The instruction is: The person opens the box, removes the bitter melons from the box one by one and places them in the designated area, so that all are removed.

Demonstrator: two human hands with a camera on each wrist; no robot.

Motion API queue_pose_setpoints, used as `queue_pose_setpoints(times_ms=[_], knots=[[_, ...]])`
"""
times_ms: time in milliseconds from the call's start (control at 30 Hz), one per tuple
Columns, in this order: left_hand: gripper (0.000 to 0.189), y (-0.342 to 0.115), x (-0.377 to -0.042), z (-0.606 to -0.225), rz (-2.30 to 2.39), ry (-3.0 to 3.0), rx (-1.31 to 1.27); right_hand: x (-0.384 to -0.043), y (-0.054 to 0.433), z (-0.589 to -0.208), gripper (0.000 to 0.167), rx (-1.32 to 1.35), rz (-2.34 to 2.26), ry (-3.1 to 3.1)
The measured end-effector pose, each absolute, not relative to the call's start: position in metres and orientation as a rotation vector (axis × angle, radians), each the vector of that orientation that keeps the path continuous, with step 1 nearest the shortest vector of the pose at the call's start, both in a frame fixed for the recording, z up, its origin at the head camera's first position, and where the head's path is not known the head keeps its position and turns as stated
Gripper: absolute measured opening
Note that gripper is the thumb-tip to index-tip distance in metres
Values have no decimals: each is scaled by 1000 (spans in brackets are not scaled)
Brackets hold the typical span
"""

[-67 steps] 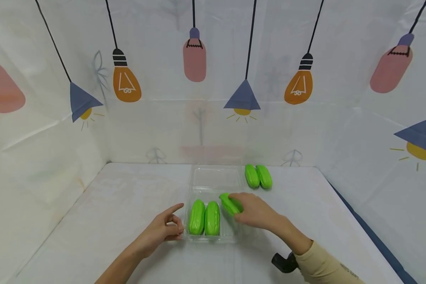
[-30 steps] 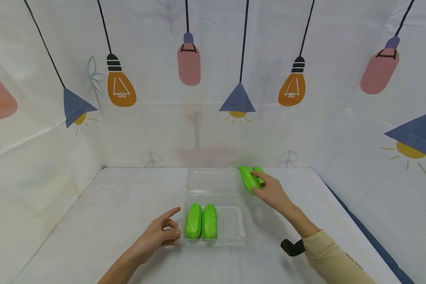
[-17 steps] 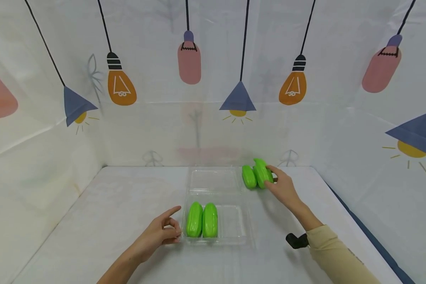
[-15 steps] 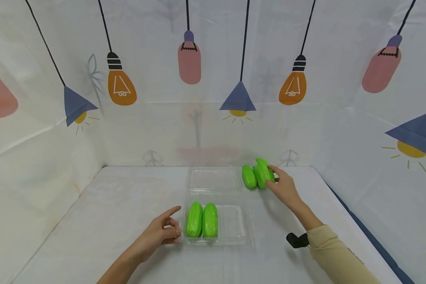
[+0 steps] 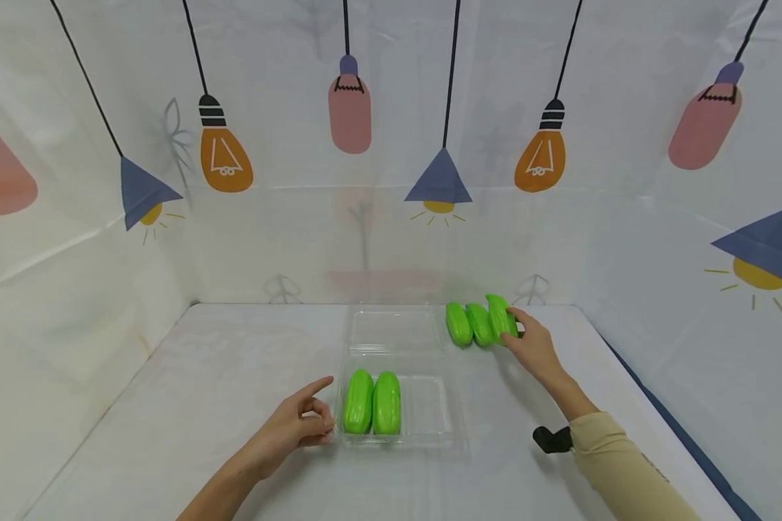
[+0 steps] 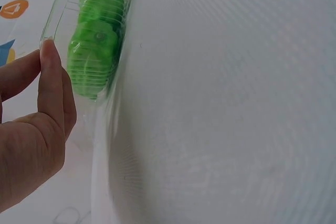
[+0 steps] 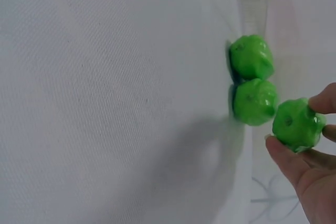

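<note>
My right hand (image 5: 536, 351) holds a green toy cucumber (image 5: 499, 317) between thumb and fingers, to the right of two others. In the right wrist view the held cucumber (image 7: 296, 123) appears raised off the table beside that pair. The pair, one cucumber (image 5: 459, 324) and another (image 5: 478, 323), lie side by side at the table's back. Two more cucumbers, a left one (image 5: 358, 402) and a right one (image 5: 387, 404), lie in the left half of an open clear plastic box (image 5: 428, 440). My left hand (image 5: 297, 423) pinches the box's left rim, as the left wrist view shows.
The box's clear lid (image 5: 394, 329) lies folded back toward the rear wall. A white table (image 5: 247, 362) lies under everything, with a lamp-patterned curtain (image 5: 287, 239) round it. A black object (image 5: 551, 439) sits by the right sleeve (image 5: 625, 463).
My right hand has carried a cucumber from the box's right half to the back right, over the two lying there, then past their right side. My left hand stays at the box rim.
</note>
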State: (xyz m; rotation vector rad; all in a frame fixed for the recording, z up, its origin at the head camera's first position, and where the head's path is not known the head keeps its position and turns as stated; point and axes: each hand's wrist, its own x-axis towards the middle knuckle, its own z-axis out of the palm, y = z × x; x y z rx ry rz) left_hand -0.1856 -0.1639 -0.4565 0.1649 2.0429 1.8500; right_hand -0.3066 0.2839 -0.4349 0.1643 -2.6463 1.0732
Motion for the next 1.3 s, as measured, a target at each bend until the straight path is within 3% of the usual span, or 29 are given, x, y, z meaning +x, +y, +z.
queue_pose_setpoints(times_ms=[1300], knots=[[81, -166, -188, -460, 1841, 2032, 176, -328, 294, -447, 61, 75, 999, -2808]])
